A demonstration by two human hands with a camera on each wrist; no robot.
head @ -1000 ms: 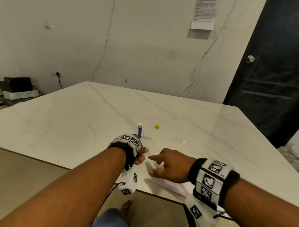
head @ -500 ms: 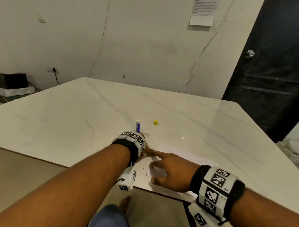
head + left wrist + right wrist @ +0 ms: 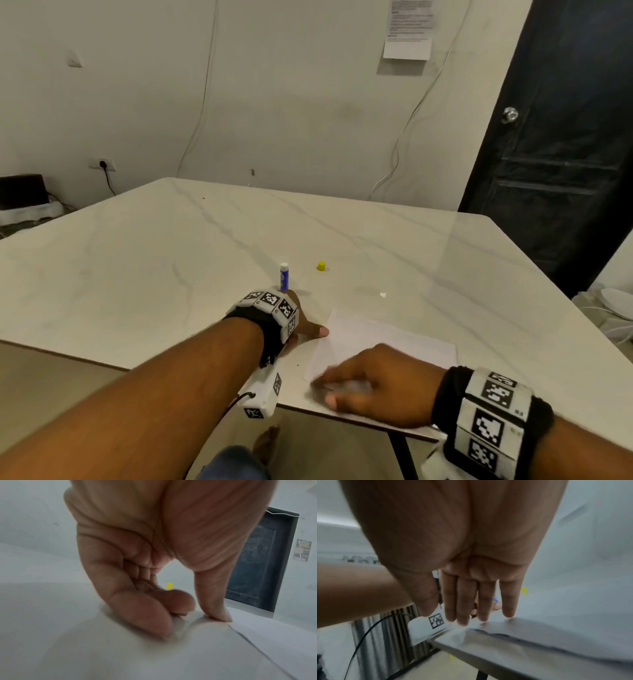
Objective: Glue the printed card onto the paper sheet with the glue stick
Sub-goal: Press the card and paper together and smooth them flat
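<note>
Marble table (image 3: 144,260): at its near edge, right hand (image 3: 376,383) lies flat, fingers straight, on paper sheet (image 3: 387,339). Left hand (image 3: 301,329), fingers curled, thumb touching sheet's corner. Beyond, glue stick (image 3: 284,277) stands upright; printed card not discernible.

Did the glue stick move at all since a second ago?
No. The glue stick stands upright just left of the yellow cap, same gap as before, on the table; only the camera shifted.
</note>
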